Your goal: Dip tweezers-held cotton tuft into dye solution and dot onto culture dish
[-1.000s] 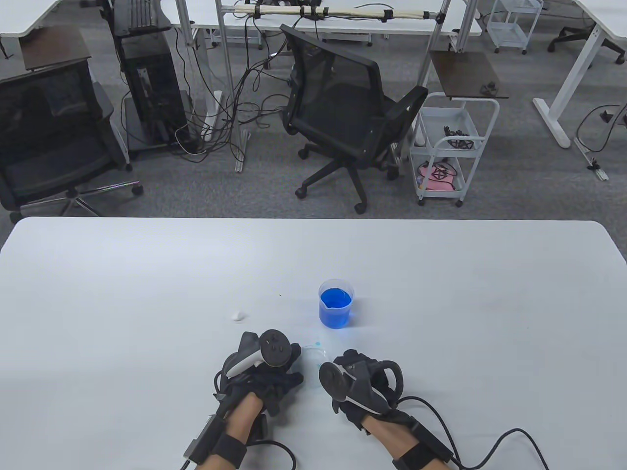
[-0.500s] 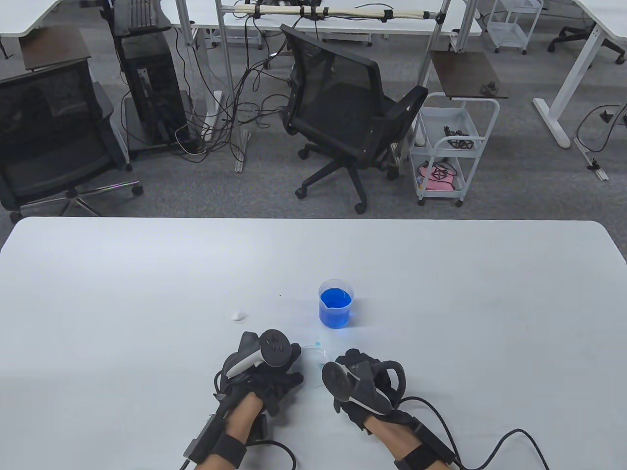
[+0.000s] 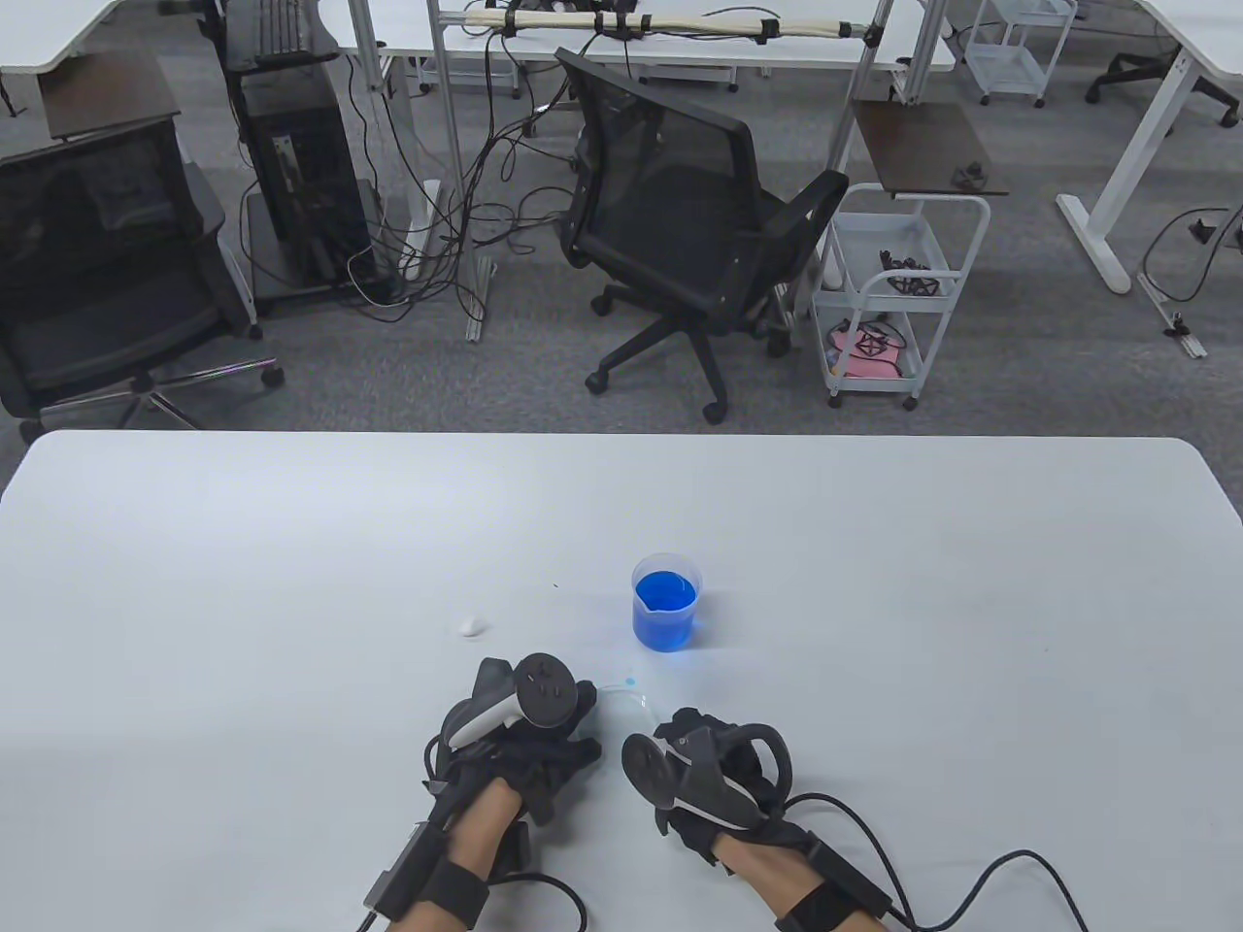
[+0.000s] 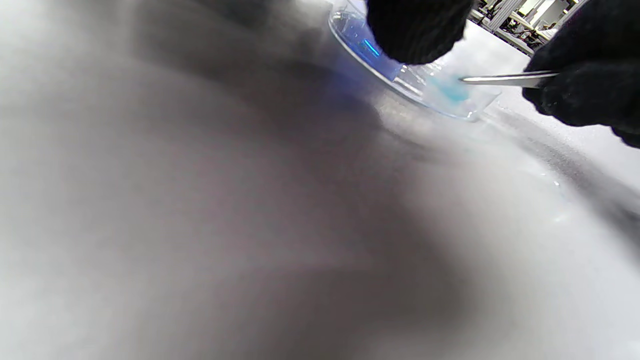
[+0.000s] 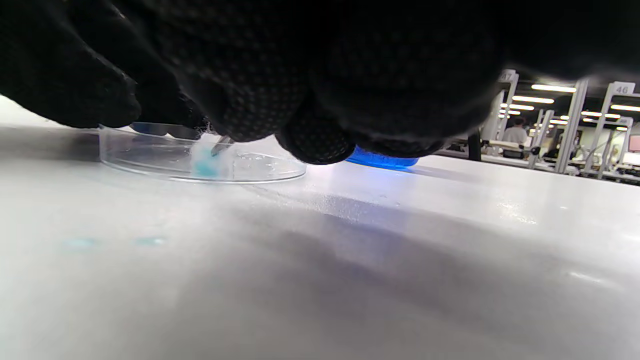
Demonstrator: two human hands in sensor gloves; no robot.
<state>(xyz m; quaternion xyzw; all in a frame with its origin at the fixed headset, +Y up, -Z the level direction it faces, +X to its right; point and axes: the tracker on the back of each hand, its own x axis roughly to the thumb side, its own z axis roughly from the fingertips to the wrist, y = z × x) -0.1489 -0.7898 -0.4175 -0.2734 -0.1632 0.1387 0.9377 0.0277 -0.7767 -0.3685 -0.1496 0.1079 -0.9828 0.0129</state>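
Cotton tuft, blue-stained, sits inside culture dish on surface; right hand pinches tweezers clamping it. Left hand fingertip touches dish rim. Dye beaker near.

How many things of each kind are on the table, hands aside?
Beaker of blue dye: 1
Culture dish: 1
Tweezers: 1
Cotton tufts: 2, a blue-stained one in the dish and a white spare lying to the left
Total: 5

"46" on a far post sign
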